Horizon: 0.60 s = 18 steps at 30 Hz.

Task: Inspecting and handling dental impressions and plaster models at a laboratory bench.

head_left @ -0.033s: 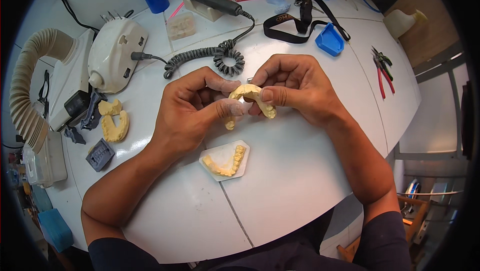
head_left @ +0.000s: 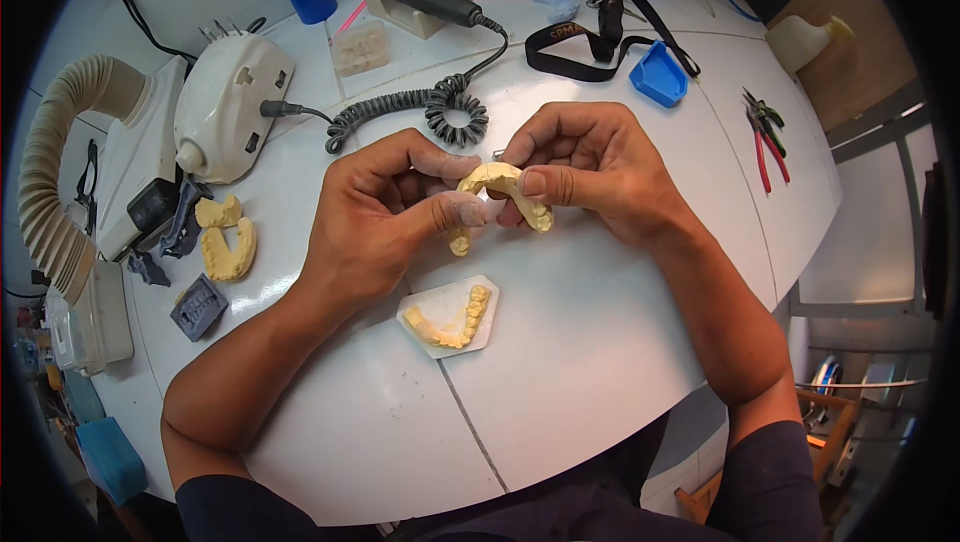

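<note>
A pale yellow, arch-shaped dental cast [head_left: 492, 176] is held up between both hands above the white table. My left hand [head_left: 385, 197] pinches its left side with thumb and index finger, and whitish dust coats those fingertips. On the other side, my right hand [head_left: 600, 172] grips the arch, thumb in front and fingers behind. A small bit of metal shows by the right fingertips; what it belongs to is hidden. Below the hands, a second yellow dental cast [head_left: 474, 314] lies on the table, set in a white angular base [head_left: 440, 347].
At left lie more yellow casts [head_left: 228, 257] and grey impression pieces [head_left: 200, 308], near a white control box [head_left: 225, 112] and a ribbed hose [head_left: 50, 172]. Behind the hands are a coiled-cord handpiece [head_left: 425, 2], a black strap [head_left: 570, 62] and a blue tray [head_left: 658, 77]. Pliers [head_left: 768, 147] lie right.
</note>
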{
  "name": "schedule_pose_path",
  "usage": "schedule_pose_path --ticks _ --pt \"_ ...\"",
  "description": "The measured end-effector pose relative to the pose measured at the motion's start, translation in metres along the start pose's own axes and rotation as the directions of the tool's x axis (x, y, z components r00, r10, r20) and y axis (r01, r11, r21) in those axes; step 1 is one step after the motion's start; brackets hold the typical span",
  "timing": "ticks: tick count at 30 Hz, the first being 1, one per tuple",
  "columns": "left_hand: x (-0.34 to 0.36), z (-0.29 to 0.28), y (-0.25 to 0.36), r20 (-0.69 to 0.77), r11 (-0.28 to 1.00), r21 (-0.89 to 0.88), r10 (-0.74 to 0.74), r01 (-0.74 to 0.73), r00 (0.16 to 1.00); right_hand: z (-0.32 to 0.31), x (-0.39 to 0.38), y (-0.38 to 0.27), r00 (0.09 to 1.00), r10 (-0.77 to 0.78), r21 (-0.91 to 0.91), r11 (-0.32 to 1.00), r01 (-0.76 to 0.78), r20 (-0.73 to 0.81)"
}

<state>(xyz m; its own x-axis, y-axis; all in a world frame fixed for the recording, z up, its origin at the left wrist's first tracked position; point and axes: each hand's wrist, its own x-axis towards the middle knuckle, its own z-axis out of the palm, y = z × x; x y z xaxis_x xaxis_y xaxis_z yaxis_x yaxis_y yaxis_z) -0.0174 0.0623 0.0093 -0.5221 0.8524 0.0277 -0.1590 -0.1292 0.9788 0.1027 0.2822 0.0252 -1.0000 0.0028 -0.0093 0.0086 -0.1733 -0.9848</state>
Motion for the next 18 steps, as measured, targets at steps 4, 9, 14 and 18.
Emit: schedule_pose_path --ticks 4,9,14,18 --pt "0.001 -0.0022 -0.0031 0.003 0.998 0.056 0.013 -0.013 1.0 0.001 -0.0008 0.0017 1.0 0.008 -0.003 1.0 -0.008 -0.016" --pt "0.0024 -0.0042 -0.0057 0.015 0.996 0.071 0.048 -0.049 0.999 0.0009 0.0004 0.0012 1.0 0.009 -0.075 0.997 -0.011 -0.02" --pt "0.0045 -0.004 -0.0035 0.007 0.996 0.081 0.027 -0.027 1.0 0.001 0.0003 0.0011 0.999 0.009 -0.084 0.996 -0.013 -0.048" --pt "0.0038 -0.0024 -0.003 -0.01 0.995 0.102 0.014 -0.013 1.0 0.0014 -0.0008 0.0013 0.998 0.03 -0.081 0.996 -0.034 -0.049"
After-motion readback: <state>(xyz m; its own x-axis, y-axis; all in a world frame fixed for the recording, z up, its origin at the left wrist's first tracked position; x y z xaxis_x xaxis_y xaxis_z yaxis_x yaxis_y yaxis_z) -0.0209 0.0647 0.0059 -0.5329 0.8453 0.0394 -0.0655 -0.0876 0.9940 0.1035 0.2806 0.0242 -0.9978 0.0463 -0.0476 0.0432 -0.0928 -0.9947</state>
